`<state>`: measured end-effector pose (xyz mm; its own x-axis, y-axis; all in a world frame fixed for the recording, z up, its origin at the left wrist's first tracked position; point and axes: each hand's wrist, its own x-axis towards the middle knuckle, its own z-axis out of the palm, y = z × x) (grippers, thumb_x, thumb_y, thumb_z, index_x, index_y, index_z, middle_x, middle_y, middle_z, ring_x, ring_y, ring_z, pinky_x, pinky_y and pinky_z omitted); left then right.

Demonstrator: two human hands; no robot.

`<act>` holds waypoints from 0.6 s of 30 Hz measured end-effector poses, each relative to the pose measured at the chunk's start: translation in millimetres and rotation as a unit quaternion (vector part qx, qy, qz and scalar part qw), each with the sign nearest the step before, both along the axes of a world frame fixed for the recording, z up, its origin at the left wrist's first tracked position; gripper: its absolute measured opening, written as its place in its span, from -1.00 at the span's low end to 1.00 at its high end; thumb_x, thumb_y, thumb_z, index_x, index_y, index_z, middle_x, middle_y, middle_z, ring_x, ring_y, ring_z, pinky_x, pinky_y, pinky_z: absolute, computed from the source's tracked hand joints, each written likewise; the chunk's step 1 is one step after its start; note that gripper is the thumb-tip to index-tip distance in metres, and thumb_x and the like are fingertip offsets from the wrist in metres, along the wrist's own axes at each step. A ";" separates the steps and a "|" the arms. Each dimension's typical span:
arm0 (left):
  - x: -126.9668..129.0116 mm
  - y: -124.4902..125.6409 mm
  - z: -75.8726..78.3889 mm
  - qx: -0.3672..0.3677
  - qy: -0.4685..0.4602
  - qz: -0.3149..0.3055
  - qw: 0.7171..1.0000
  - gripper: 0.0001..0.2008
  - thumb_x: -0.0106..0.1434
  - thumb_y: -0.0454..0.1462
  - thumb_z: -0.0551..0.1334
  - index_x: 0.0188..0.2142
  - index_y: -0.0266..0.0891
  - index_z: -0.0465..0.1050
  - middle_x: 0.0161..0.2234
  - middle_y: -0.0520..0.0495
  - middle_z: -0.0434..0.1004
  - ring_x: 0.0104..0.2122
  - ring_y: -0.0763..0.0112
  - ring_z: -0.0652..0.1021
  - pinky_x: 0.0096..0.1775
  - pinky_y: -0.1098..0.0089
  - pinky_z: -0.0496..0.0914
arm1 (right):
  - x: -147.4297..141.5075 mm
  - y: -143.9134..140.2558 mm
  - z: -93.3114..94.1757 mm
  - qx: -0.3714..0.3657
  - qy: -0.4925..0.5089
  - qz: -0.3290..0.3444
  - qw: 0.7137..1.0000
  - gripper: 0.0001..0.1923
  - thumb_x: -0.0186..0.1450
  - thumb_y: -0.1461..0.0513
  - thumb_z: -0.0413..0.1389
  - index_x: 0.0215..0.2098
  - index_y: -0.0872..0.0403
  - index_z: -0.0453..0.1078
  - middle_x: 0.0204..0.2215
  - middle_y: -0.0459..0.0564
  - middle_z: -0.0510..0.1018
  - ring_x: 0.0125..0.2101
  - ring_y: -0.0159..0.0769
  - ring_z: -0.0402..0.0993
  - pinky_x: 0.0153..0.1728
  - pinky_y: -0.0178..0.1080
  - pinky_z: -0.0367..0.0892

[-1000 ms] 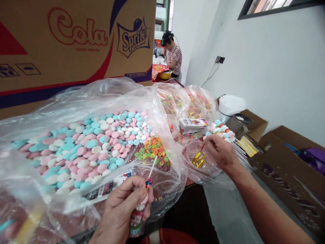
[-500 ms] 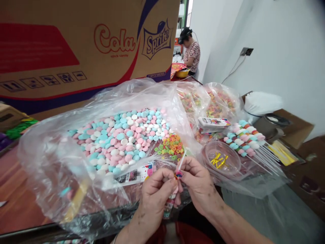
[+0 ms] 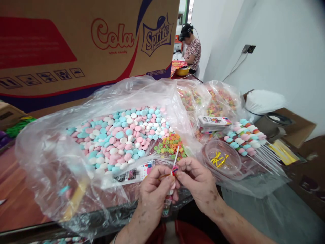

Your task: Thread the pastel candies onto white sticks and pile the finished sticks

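A wrapped candy skewer points downward between my hands, its white stick sticking up. My left hand is closed around the upper part of the wrapper, thumb and forefinger pinching near the stick. My right hand pinches the gathered, printed wrapper neck at the base of the stick. A thin yellowish strip shows by the left fingers; its kind is unclear. Just beyond lie a printed card and ring-shaped gummy candies. The fingers hide most of the skewer's middle.
Pink, blue and white candies lie on a large clear plastic bag. To the right are a round tub with gold twist ties, stacked cards and finished skewers. A large carton stands behind; a person works farther back.
The stick has shifted slightly left and down. My right fingers have moved around the wrapper neck, with the thumb side now lower against it. Both hands keep hold; the camera view has shifted slightly.
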<state>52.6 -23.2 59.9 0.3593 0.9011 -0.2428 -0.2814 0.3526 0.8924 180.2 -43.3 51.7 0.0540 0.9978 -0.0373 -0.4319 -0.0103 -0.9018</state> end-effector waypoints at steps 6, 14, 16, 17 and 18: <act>-2.0 4.0 1.2 0.017 0.057 0.025 0.998 -0.82 0.15 -0.22 0.31 -0.48 -0.25 0.38 -0.58 0.09 0.48 -0.67 0.56 0.44 -0.60 0.57 0.29 | 5.6 0.1 -3.2 0.048 -0.189 0.010 0.981 -0.95 0.32 0.25 0.08 -0.30 0.07 0.34 -0.50 -0.14 0.44 -0.54 -0.34 0.46 -0.48 -0.24 0.43; -1.0 20.0 10.8 -0.039 0.177 -0.059 0.982 -0.83 0.10 -0.19 0.25 -0.50 -0.22 0.33 -0.69 0.12 0.40 -0.74 0.52 0.39 -0.69 0.57 0.23 | 30.6 7.6 3.8 0.431 -0.684 -0.059 0.586 -0.68 0.43 0.34 -0.17 -0.24 0.20 0.43 -0.39 0.06 0.45 -0.34 -0.20 0.28 -0.31 -0.13 0.26; -4.2 27.9 17.3 -0.043 0.195 -0.141 0.970 -0.90 0.09 -0.23 0.21 -0.47 -0.22 0.34 -0.65 0.10 0.44 -0.74 0.50 0.41 -0.70 0.56 0.24 | 39.4 11.4 12.6 0.480 -0.684 0.005 0.549 -0.69 0.44 0.33 -0.17 -0.18 0.20 0.42 -0.21 0.09 0.49 -0.20 -0.18 0.30 -0.20 -0.12 0.26; -6.1 32.1 21.0 -0.043 0.206 -0.186 0.960 -0.94 0.07 -0.27 0.20 -0.44 -0.22 0.36 -0.63 0.09 0.47 -0.73 0.51 0.42 -0.70 0.57 0.25 | 43.0 12.9 17.6 0.495 -0.683 0.042 0.536 -0.70 0.45 0.32 -0.16 -0.20 0.19 0.42 -0.14 0.08 0.49 -0.16 -0.19 0.30 -0.17 -0.13 0.26; -8.0 36.0 24.6 -0.041 0.220 -0.233 0.947 -0.94 0.05 -0.31 0.19 -0.42 -0.23 0.38 -0.60 0.08 0.49 -0.72 0.51 0.43 -0.69 0.57 0.25 | 45.7 14.0 22.6 0.504 -0.681 0.081 0.524 -0.71 0.45 0.31 -0.14 -0.21 0.17 0.42 -0.09 0.05 0.48 -0.13 -0.21 0.30 -0.16 -0.15 0.26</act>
